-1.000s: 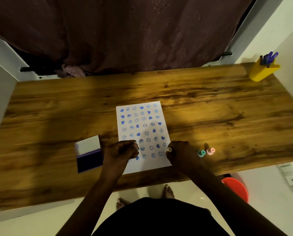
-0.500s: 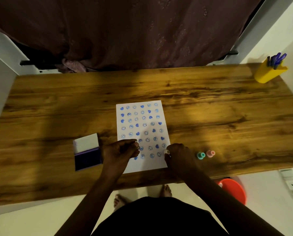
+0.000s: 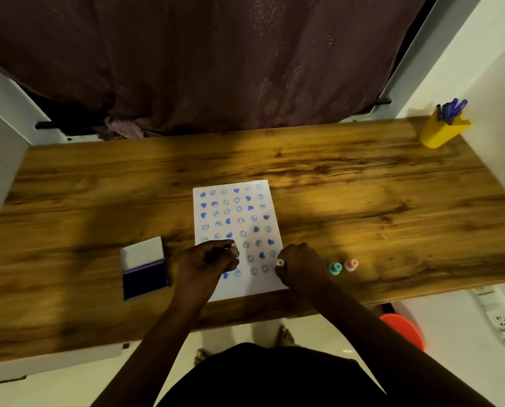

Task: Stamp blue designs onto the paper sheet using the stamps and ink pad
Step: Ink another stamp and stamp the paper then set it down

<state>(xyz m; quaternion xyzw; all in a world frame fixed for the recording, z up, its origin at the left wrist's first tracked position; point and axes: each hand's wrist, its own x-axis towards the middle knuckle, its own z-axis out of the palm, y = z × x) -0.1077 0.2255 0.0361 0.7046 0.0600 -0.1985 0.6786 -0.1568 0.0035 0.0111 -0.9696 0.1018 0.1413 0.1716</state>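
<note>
A white paper sheet (image 3: 239, 230) lies on the wooden table (image 3: 362, 201), covered with rows of blue hearts and smiley faces. My right hand (image 3: 299, 267) grips a small pale stamp (image 3: 279, 262) upright at the sheet's lower right edge. My left hand (image 3: 207, 259) rests curled on the sheet's lower left part, fingers closed; I cannot tell whether it holds anything. The open ink pad (image 3: 144, 268), white lid up and dark blue pad showing, sits left of the sheet. A teal stamp (image 3: 335, 268) and a pink stamp (image 3: 351, 264) stand right of my right hand.
A yellow pen holder (image 3: 442, 130) with blue pens stands at the table's far right corner. A dark curtain (image 3: 216, 60) hangs behind the table. An orange bucket (image 3: 404, 329) sits on the floor below the right front edge, near a wall socket (image 3: 500, 321).
My right hand with the stamp has shifted slightly left, onto the sheet's lower right edge. The left hand has stayed put on the sheet.
</note>
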